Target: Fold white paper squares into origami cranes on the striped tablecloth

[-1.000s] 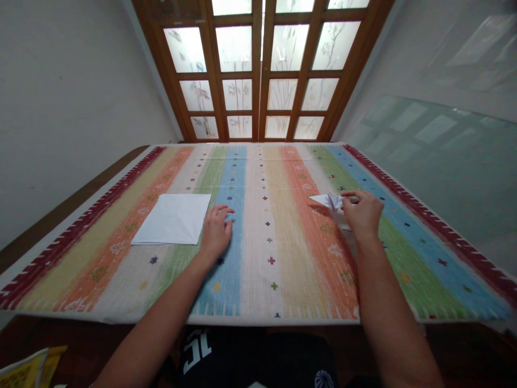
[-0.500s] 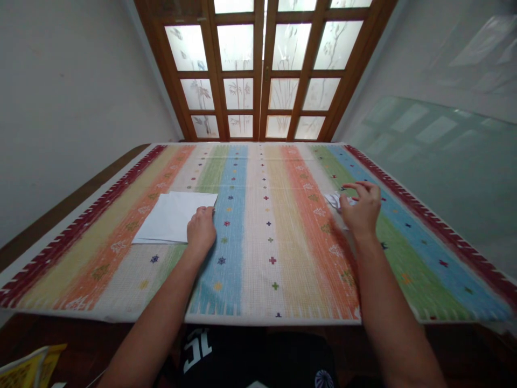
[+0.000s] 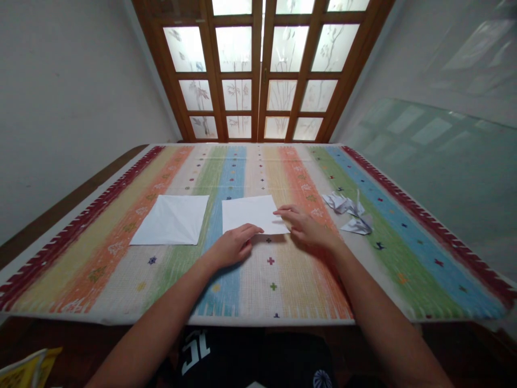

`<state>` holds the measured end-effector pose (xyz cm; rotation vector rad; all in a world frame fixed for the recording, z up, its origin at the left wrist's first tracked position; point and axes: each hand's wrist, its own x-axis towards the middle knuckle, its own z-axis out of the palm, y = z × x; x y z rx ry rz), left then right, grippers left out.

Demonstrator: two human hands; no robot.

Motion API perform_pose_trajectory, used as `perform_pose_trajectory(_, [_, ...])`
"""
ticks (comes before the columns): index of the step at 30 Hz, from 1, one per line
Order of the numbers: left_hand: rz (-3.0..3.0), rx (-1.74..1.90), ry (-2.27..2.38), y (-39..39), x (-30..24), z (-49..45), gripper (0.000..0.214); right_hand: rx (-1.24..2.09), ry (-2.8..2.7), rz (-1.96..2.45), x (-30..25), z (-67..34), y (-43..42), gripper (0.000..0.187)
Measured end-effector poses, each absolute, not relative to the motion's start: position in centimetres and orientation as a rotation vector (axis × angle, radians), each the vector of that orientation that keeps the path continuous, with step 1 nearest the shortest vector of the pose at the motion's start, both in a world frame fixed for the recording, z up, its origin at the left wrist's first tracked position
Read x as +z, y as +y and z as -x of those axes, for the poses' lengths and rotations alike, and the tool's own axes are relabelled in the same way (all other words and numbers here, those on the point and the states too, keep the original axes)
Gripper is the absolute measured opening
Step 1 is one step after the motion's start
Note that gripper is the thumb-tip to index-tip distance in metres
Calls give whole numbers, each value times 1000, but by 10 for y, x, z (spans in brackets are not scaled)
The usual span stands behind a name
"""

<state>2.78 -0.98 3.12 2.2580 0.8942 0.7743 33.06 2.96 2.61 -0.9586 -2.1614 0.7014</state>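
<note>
A white square sheet of paper (image 3: 250,213) lies at the middle of the table, in front of me. The fingers of my left hand (image 3: 234,247) are together on its near edge, with the thumb tucked close by. At the right edge, my right hand (image 3: 305,229) holds the sheet, its index finger stretched over the top. To the left lies a stack of white paper squares (image 3: 172,220), a faint diagonal crease on the uppermost. Several folded white paper shapes (image 3: 349,210) sit on the right, beyond my right forearm.
A striped, patterned cloth (image 3: 270,291) covers the table. Wooden doors with frosted panes (image 3: 260,81) stand at the far end. A glass panel (image 3: 444,151) leans along the right wall. Something yellow (image 3: 46,366) shows at the lower left, below the table edge.
My left hand has moved right from the stack, and a sheet now lies in the middle. My right hand has left the folded paper shapes and come left to the sheet's edge.
</note>
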Motion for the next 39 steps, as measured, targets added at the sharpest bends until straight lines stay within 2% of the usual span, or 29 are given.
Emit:
perform_pose_trajectory(6, [-2254,839,833,-11,34,-22,38,747,-2225,1004,24,-327,33,44])
perform_pose_trajectory(12, [-2218,837,870,-3,37,-7,79,777,-2124,1219,21,-335,37,21])
perform_pose_trajectory(15, [-2182,857,949,1,35,-5,75,788,-2044,1272,18,-339,39,23])
perform_pose_trajectory(22, [-2114,817,1268,12,28,-3,23,744,-2055,1227,17,-347,41,23])
perform_pose_trajectory(25, [-2039,873,1412,14,27,-2,15,730,-2042,1215,19,-348,41,27])
perform_pose_trajectory(30, [-1918,928,1459,13,29,-4,26,615,-2024,1230,21,-343,40,36])
perform_pose_trajectory(36, [-1795,999,1438,14,29,-6,51,659,-1906,1208,21,-339,40,25])
perform_pose_trajectory(37, [-1771,1017,1433,14,29,-6,54,683,-1868,1213,20,-338,40,28])
perform_pose_trajectory(39, [-1726,1057,1422,14,29,-7,58,730,-1791,1229,19,-336,39,47])
